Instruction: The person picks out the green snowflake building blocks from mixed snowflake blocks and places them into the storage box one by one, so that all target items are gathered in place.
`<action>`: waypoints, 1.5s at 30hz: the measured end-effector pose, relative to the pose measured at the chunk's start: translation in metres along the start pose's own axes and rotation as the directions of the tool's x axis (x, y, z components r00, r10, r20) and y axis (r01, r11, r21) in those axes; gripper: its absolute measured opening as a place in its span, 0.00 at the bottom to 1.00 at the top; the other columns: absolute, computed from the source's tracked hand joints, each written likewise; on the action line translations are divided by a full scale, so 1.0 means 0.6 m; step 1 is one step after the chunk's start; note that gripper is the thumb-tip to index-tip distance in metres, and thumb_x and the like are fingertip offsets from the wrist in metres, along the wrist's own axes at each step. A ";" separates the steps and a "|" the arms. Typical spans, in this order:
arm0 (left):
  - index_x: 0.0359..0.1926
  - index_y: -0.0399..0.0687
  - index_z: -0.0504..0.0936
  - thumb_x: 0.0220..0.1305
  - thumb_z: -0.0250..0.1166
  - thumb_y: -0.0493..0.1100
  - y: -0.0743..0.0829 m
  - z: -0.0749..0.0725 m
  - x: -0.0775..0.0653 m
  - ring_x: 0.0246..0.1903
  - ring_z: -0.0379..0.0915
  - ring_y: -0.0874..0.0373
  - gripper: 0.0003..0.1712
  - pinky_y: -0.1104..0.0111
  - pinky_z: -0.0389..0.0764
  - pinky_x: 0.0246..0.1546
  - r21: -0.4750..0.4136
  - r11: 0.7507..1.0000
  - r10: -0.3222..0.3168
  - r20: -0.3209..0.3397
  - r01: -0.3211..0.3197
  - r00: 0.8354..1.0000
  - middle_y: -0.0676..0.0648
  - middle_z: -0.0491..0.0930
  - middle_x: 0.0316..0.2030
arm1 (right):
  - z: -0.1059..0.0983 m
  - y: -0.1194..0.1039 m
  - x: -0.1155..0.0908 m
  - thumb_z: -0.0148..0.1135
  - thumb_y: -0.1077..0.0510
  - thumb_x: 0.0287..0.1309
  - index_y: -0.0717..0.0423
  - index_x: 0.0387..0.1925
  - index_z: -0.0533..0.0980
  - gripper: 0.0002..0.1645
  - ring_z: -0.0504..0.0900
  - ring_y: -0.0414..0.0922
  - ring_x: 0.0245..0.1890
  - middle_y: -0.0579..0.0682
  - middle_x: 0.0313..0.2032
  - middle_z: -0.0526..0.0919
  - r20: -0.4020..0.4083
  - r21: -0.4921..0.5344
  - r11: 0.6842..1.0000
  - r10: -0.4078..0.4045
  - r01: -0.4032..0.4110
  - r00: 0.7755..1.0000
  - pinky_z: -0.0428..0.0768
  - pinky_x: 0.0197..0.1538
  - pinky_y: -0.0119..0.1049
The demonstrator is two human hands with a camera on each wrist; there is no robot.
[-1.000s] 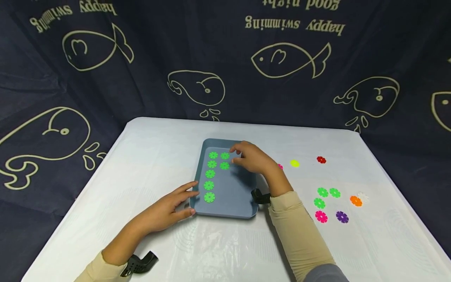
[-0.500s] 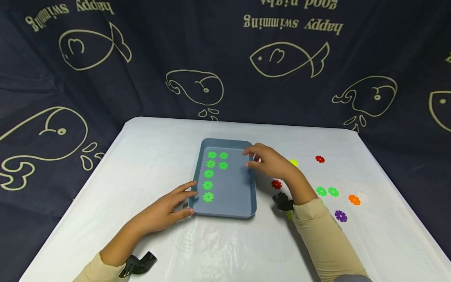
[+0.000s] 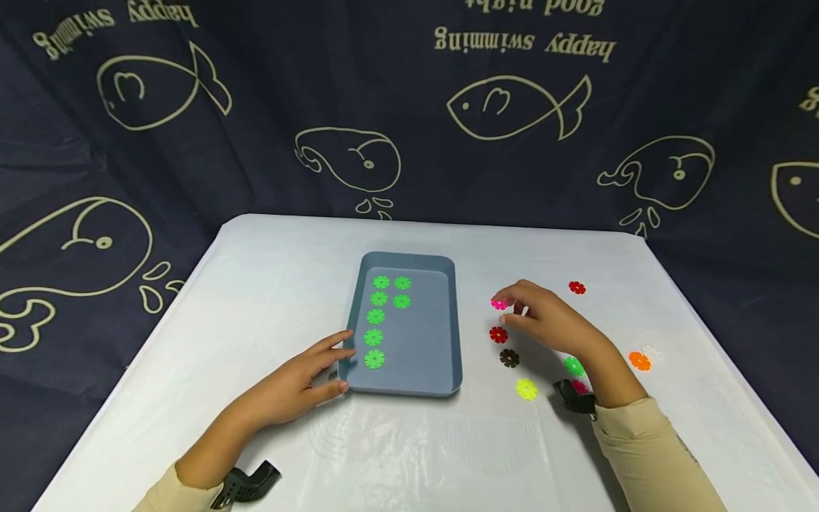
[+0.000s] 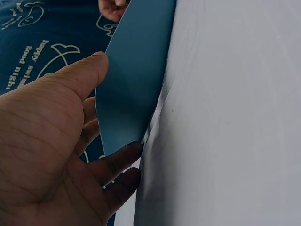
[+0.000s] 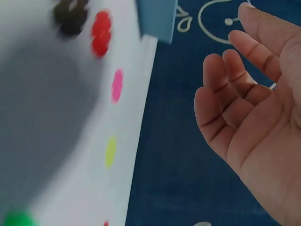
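Note:
A grey-blue tray lies on the table, holding several green snowflake discs: a full column along its left side and two more beside the top of it. My left hand rests at the tray's left front corner, its fairly straight fingers touching the rim; the left wrist view shows thumb and fingers against the tray wall. Right of the tray, my right hand hovers over the table with nothing in its loosely bent fingers. Beneath its fingertips is a pink snowflake disc, partly covered.
Near the right hand lie a red disc, a brown disc and a yellow disc. Under the right forearm show a green disc and a pink one. Farther right are an orange disc, a white disc and another red disc.
My right hand has moved from above the tray rightward, past its rim, to over the loose discs. The left hand has stayed at the tray corner, and the tray's discs look unchanged.

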State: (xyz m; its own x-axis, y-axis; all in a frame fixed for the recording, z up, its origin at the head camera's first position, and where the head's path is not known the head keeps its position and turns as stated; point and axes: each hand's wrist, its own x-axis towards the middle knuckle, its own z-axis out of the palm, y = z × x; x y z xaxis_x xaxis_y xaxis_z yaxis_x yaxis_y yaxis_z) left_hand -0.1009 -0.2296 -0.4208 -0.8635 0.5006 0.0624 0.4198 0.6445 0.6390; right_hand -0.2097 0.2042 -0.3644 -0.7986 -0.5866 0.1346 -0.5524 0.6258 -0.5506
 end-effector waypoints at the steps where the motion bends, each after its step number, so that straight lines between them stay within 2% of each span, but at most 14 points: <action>1: 0.70 0.48 0.71 0.69 0.63 0.57 0.000 0.000 -0.001 0.71 0.56 0.48 0.35 0.48 0.68 0.63 0.000 1.000 -0.002 0.001 0.002 1.000 0.52 0.52 0.76 | -0.002 0.005 -0.008 0.66 0.60 0.64 0.51 0.54 0.77 0.17 0.74 0.43 0.40 0.46 0.44 0.78 -0.007 -0.011 1.000 0.002 -0.002 1.000 0.77 0.41 0.39; 6: 0.70 0.48 0.71 0.69 0.64 0.57 0.001 0.000 -0.001 0.71 0.56 0.48 0.34 0.48 0.68 0.63 0.000 1.000 -0.004 0.001 0.004 1.000 0.52 0.52 0.76 | -0.010 0.029 -0.048 0.66 0.62 0.63 0.52 0.54 0.77 0.18 0.74 0.44 0.39 0.48 0.44 0.78 -0.029 -0.053 0.997 0.050 -0.052 0.998 0.77 0.39 0.37; 11: 0.70 0.48 0.71 0.69 0.63 0.58 -0.002 0.002 -0.001 0.71 0.56 0.48 0.34 0.47 0.67 0.63 0.007 1.000 0.008 -0.002 -0.008 1.000 0.52 0.52 0.76 | -0.016 0.049 -0.087 0.67 0.62 0.63 0.57 0.55 0.77 0.19 0.74 0.44 0.38 0.52 0.44 0.79 -0.017 -0.061 0.992 0.113 -0.114 0.993 0.78 0.39 0.36; 18: 0.70 0.49 0.71 0.69 0.61 0.60 -0.005 0.002 0.000 0.71 0.55 0.48 0.35 0.47 0.67 0.63 0.011 1.000 0.020 -0.006 -0.020 1.000 0.51 0.52 0.76 | -0.023 0.068 -0.132 0.68 0.61 0.62 0.57 0.53 0.77 0.19 0.74 0.42 0.37 0.45 0.39 0.77 -0.020 -0.064 0.985 0.161 -0.162 0.987 0.77 0.38 0.35; 25: 0.70 0.48 0.71 0.69 0.62 0.60 -0.005 0.001 0.001 0.70 0.58 0.48 0.35 0.48 0.68 0.62 0.008 1.000 0.026 0.000 -0.026 1.000 0.51 0.52 0.76 | -0.025 0.086 -0.158 0.70 0.59 0.60 0.57 0.54 0.77 0.21 0.75 0.44 0.39 0.46 0.41 0.78 0.031 -0.057 0.965 0.258 -0.256 0.966 0.77 0.38 0.35; 35: 0.70 0.48 0.71 0.69 0.63 0.58 -0.004 0.001 0.000 0.70 0.59 0.48 0.34 0.48 0.69 0.62 0.009 1.000 0.015 0.004 -0.015 1.000 0.53 0.51 0.77 | -0.013 0.103 -0.170 0.71 0.62 0.57 0.57 0.51 0.78 0.19 0.73 0.41 0.38 0.45 0.41 0.78 0.055 -0.066 0.967 0.250 -0.246 0.967 0.77 0.42 0.36; 45: 0.70 0.49 0.71 0.69 0.63 0.58 -0.003 0.001 0.001 0.71 0.55 0.48 0.34 0.47 0.67 0.63 0.004 1.000 0.013 0.000 -0.013 1.000 0.52 0.52 0.77 | -0.010 0.111 -0.181 0.68 0.65 0.57 0.55 0.50 0.79 0.18 0.74 0.42 0.41 0.44 0.44 0.77 0.036 -0.081 0.979 0.190 -0.186 0.981 0.76 0.46 0.35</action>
State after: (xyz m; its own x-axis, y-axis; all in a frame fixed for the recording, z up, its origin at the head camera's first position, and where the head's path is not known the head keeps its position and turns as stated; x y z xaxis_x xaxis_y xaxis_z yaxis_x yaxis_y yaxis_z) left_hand -0.1017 -0.2302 -0.4224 -0.8580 0.5089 0.0704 0.4319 0.6403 0.6352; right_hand -0.1614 0.3129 -0.4107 -0.8798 -0.4753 -0.0022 -0.4114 0.7637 -0.4975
